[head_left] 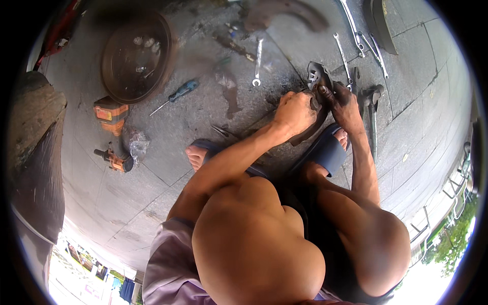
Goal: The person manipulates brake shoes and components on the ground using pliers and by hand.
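Note:
Squatting over the paved floor, I grip a dark, curved brake shoe (306,135) with both hands, above my right sandal. My left hand (295,115) is closed around its near side, the fingers curled. From the other side my right hand (345,104) pinches it, thumb pressed along the metal near the upper end. That upper end carries a metal lever piece (313,76). The fingertips of both hands are blackened, and parts of the shoe are hidden behind them.
A rusty brake drum (113,76) holding small parts lies at upper left, near an orange cordless driver (118,161) and a screwdriver (182,90). Wrenches (258,61), a hammer (373,95) and another curved shoe (380,25) lie around. Pliers (221,130) rest near my left foot.

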Demonstrator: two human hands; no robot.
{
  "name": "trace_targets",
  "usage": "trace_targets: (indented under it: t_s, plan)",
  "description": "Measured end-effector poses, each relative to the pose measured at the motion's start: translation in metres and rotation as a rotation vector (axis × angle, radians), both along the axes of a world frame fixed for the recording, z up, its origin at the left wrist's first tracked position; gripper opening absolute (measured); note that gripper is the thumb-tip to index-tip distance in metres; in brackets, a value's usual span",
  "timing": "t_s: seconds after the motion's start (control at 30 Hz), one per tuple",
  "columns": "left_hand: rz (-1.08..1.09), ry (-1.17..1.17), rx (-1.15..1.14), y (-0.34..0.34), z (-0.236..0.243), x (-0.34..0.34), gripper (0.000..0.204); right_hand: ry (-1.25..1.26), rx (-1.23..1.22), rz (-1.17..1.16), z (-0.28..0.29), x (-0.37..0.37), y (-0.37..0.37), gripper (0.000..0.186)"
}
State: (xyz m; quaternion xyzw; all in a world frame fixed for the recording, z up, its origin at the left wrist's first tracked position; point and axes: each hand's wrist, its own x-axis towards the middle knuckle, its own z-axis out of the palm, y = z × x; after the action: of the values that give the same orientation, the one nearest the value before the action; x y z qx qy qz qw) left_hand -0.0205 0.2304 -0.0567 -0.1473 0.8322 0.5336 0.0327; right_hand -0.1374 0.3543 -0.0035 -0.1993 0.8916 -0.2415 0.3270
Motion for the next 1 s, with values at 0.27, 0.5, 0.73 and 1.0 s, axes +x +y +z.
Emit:
trace_targets:
  t_s: [0.27,0.5,0.73,1.0]
  plan:
    - [-0.049,0.148,-0.079,0.010,0.004,0.010,0.023,0.233,0.137,0.267,-0.015,-0.019,0.003,0.042]
    - [-0.074,0.459,0.065,0.018,0.037,-0.039,0.020,0.415,-0.017,0.182,0.016,-0.036,0.038,0.042]
    - [-0.144,0.443,0.012,0.020,0.034,-0.087,0.040,0.479,0.458,-0.221,0.006,-0.024,0.129,0.066]
    - [0.011,0.459,-0.085,0.026,0.003,-0.086,0.035,0.306,0.429,-0.290,-0.021,-0.012,0.124,0.053]
